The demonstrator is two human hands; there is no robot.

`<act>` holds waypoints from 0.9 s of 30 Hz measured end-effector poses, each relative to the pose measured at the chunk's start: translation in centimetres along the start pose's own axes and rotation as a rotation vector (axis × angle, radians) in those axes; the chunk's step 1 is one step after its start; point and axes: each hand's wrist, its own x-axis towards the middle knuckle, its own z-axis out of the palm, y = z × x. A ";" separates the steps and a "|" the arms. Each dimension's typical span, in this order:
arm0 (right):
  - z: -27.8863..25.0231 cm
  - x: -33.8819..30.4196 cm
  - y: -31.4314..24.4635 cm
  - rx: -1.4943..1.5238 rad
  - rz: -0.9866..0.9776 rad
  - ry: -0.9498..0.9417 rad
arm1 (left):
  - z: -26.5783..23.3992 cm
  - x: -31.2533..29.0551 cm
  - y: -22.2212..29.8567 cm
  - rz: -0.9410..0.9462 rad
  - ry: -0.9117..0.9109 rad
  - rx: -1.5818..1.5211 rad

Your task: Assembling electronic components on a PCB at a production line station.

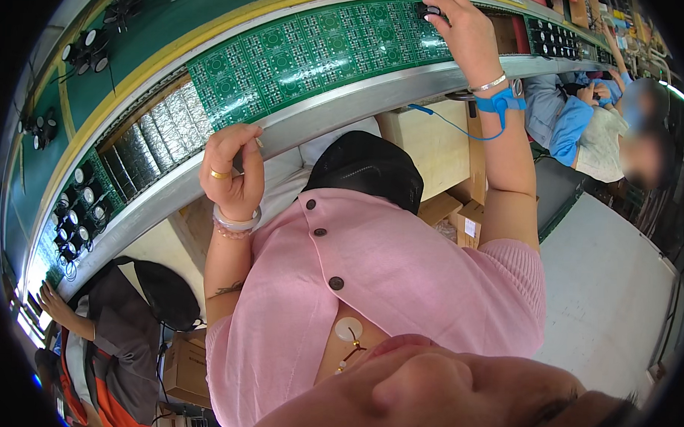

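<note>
A long green circuit board panel, covered with rows of repeated small circuits, lies along the metal-edged conveyor line in front of me. At its far right end, my right hand has its fingers closed on a small black part, held against or just over the board; its underside is hidden. My left hand is by the panel's near left corner, at the rail. Its fingers are curled, thumb and forefinger together, and whatever may be between them is too small to make out.
A metal rail runs along the line's near side. Boards with black-and-white round parts stand at left; another such board is at right. Co-workers sit on both sides. A blue wrist strap trails a cord from my right wrist.
</note>
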 end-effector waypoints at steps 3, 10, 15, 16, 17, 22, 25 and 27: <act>0.5 0.4 1.6 -0.001 0.011 -0.023 | 0.2 0.5 -0.2 0.001 -0.010 -0.010; 2.9 0.4 3.7 -0.020 -0.118 0.024 | -0.3 0.8 -0.1 -0.025 0.035 0.022; 2.6 -0.8 2.1 -0.166 -0.116 0.056 | -3.4 0.1 1.8 -0.025 0.070 0.073; 2.0 -1.1 -0.4 -0.162 -0.162 0.136 | -4.9 -0.1 1.9 -0.026 0.115 0.132; 1.7 -1.5 -3.0 -0.066 -0.230 0.208 | -6.4 0.0 1.8 0.044 0.130 0.238; 6.5 -4.8 -15.8 0.429 -0.582 0.035 | -16.7 5.9 0.1 0.009 0.287 0.839; 8.3 -6.9 -20.3 0.507 -0.767 -0.057 | -23.5 10.4 -3.6 0.179 0.156 1.339; 8.0 -7.7 -21.3 0.602 -0.860 -0.115 | -24.8 13.2 -6.4 0.197 0.041 1.465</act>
